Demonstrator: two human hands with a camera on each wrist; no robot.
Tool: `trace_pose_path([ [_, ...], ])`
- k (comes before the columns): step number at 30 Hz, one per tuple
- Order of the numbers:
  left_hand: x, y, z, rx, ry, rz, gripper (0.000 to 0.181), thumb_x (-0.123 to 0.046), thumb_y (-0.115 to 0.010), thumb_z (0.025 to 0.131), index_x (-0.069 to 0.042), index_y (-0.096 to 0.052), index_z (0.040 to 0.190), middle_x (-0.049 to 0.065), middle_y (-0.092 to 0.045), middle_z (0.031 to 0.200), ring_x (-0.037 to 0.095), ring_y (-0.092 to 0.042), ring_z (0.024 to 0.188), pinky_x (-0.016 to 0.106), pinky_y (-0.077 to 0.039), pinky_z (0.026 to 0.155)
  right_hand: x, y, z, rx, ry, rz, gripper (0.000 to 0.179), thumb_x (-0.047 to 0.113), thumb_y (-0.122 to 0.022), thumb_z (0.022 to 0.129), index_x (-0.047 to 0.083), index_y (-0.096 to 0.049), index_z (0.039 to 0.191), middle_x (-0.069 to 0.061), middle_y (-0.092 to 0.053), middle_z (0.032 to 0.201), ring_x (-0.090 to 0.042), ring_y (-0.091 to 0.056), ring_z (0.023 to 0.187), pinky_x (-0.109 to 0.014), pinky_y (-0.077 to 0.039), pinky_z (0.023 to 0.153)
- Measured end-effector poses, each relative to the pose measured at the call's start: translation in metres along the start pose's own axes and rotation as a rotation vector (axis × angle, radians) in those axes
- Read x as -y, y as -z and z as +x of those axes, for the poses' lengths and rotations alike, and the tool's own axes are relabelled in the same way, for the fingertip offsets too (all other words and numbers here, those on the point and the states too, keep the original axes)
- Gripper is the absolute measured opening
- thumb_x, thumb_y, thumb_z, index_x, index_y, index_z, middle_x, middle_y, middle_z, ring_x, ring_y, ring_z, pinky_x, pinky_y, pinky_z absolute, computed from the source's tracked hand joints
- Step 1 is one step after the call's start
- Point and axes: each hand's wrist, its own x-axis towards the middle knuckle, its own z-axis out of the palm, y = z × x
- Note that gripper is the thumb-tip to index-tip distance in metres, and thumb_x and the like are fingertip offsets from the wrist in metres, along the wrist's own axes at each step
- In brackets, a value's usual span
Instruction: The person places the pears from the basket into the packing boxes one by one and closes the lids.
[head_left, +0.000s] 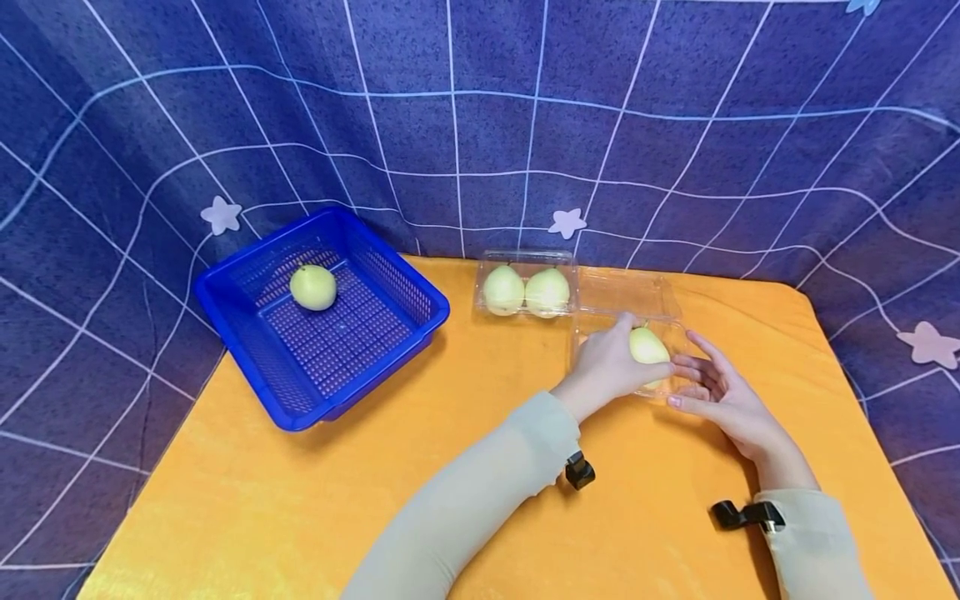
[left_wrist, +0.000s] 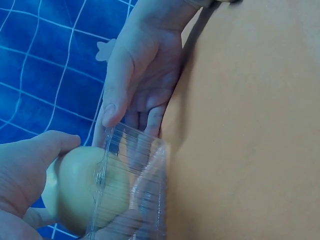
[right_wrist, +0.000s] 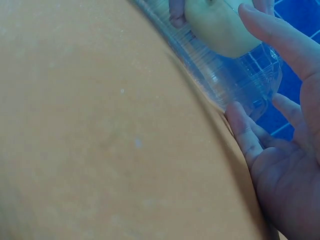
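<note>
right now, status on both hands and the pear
Left hand gripping pear, partly inside clear container. Right hand at container's right end. Lid open behind, no obstruction visible.

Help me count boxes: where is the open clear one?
In the head view, the open clear box lies right of centre on the orange cloth, by the left hand and right hand, right of the box with two pears.

A container [head_left: 588,322] lies at the hands [head_left: 609,360], a pear [head_left: 645,345] between them; beyond, leftward, a box [head_left: 525,257] with two pears [head_left: 504,290]; farther left, a basket [head_left: 337,337] with another pear [head_left: 313,288].
</note>
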Motion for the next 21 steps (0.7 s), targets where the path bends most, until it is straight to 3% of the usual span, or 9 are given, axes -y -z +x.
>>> trace_pose_path([
  [9, 0.0005, -0.002, 0.0023, -0.017, -0.04, 0.062, 0.075, -0.065, -0.08, 0.073, -0.035, -0.052, 0.136, -0.014, -0.064, 0.094, 0.01, -0.058, 0.079, 0.025, -0.043, 0.062, -0.0011, -0.0001, 0.0011, 0.001, 0.007, 0.006, 0.097, -0.014, -0.067, 0.088, 0.02, -0.017, 0.163, -0.01, -0.046, 0.144, -0.01, -0.052, 0.126, -0.018, -0.048, 0.094],
  [21, -0.0016, -0.0082, 0.0037, 0.0, -0.043, 0.045, 0.076, -0.061, -0.081, 0.074, -0.031, -0.05, 0.137, -0.011, -0.064, 0.094, 0.01, -0.058, 0.075, 0.023, -0.044, 0.059, -0.0024, 0.0008, 0.0, -0.013, -0.009, -0.013, 0.097, -0.012, -0.069, 0.088, 0.022, -0.017, 0.163, -0.007, -0.046, 0.143, -0.009, -0.052, 0.124, -0.016, -0.047, 0.095],
])
